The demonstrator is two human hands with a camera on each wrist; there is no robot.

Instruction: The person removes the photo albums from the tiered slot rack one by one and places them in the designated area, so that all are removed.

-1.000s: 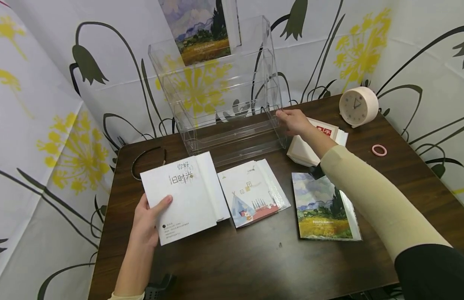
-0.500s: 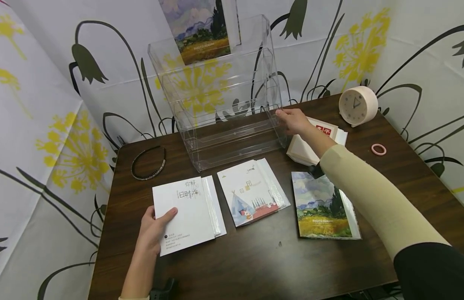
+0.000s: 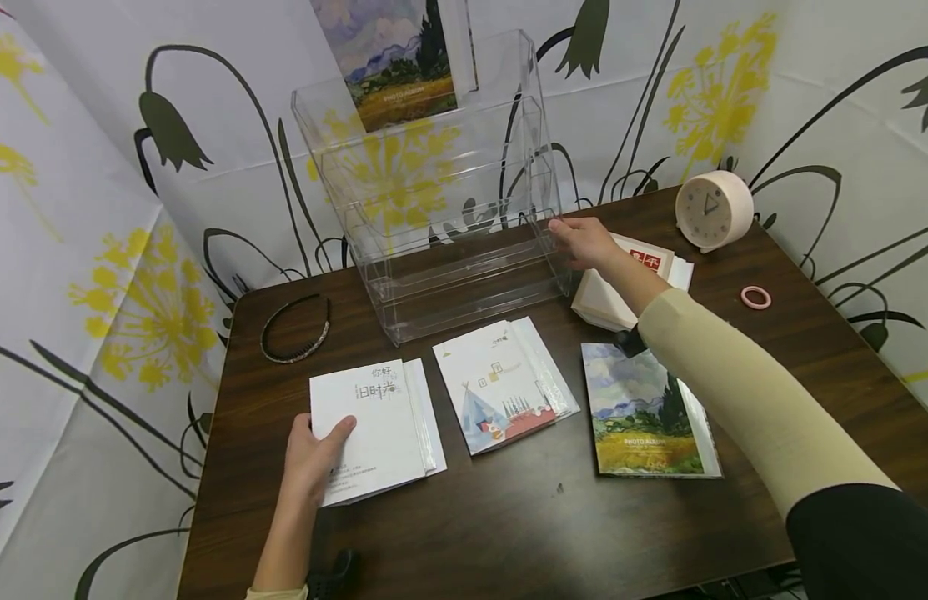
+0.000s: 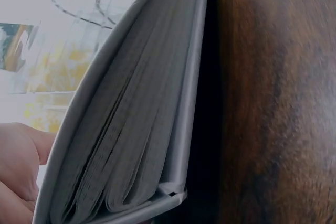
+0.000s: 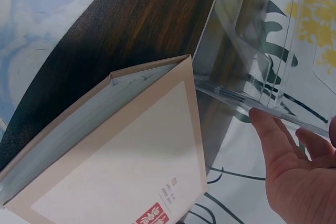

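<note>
My left hand grips the left edge of a white photo album, thumb over its cover. The left wrist view shows this album's pages slightly fanned between its covers, low over the dark wood. On the other side, my right hand pinches the side panel of a clear acrylic display rack; the right wrist view has the thumb partly cut off at the frame edge. A landscape-cover photo album stands in the rack's top tier. Beside the right hand is a beige album with red characters.
On the dark table lie an album with a tent drawing and another landscape-cover album. A black headband is at the left. A round clock and a pink ring are at the right.
The white album, held by my left hand, has come down toward the table and turned straighter, uncovering the headband and the rack's lower left corner. My right hand has stayed on the rack.
</note>
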